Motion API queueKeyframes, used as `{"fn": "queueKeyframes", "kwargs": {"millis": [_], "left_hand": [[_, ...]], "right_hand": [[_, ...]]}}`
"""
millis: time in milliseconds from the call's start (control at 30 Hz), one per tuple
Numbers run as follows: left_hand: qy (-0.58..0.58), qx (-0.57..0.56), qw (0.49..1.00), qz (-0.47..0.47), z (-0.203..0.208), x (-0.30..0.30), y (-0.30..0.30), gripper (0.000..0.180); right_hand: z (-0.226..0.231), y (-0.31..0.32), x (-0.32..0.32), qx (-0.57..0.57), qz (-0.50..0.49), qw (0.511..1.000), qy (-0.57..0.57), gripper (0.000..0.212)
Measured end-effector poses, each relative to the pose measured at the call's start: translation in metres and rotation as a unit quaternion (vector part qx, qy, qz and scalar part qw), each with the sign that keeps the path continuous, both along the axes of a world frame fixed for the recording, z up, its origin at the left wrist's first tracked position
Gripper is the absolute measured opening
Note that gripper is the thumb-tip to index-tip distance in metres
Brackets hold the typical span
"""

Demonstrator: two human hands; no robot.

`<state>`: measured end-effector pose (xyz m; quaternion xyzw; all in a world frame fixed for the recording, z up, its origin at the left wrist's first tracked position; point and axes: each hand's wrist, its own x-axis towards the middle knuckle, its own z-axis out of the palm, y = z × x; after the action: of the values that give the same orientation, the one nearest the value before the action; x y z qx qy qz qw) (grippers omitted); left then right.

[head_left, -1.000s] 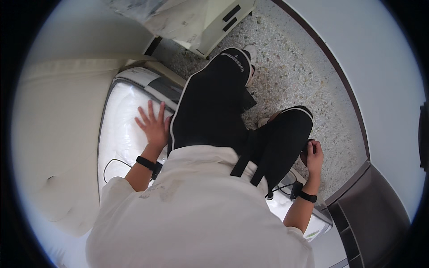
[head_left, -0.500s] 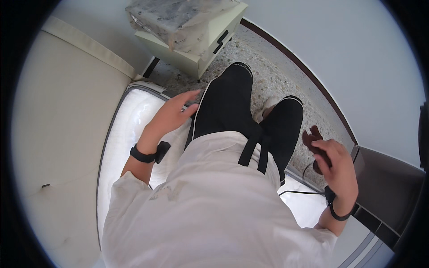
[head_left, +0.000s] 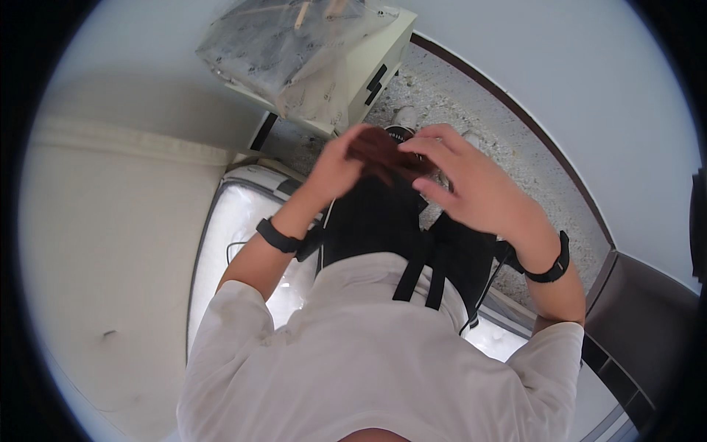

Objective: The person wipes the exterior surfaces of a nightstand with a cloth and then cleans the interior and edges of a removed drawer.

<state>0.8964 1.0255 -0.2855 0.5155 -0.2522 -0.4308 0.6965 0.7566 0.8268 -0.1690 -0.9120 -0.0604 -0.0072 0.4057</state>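
floor; printed wrap; left fingers hold brown item

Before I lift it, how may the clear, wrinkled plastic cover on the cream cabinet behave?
The clear, wrinkled plastic cover likely flops: it drapes in loose creases over the cream cabinet. Being see-through, it seems thin and light. Its shine suggests it may slip.

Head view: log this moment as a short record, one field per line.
Left hand: appears to grip a dark brown item, blurred
Right hand: at the item's right side, thumb and fingers apart; contact unclear
Ahead: pale nightstand, plastic wrap over it
Left side: white mattress, beige upholstered panel
Floor: speckled terrazzo
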Motion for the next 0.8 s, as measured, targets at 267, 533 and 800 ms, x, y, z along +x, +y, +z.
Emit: {"fn": "queueKeyframes", "kwargs": {"millis": [267, 533, 800], "left_hand": [[-0.454, 0.277, 0.842, 0.095, -0.126, 0.157, -0.077, 0.055], [-0.683, 0.363, 0.626, 0.102, -0.204, 0.179, -0.060, 0.074], [-0.690, 0.320, 0.640, 0.113, -0.207, 0.177, -0.075, 0.075]], "right_hand": [[-0.152, -0.159, 0.014, -0.066, 0.040, 0.947, 0.312, 0.025], [-0.078, -0.152, -0.030, 0.154, -0.127, 0.894, 0.402, 0.016], [-0.016, -0.115, -0.091, 0.266, 0.197, 0.691, 0.642, 0.029]]}}
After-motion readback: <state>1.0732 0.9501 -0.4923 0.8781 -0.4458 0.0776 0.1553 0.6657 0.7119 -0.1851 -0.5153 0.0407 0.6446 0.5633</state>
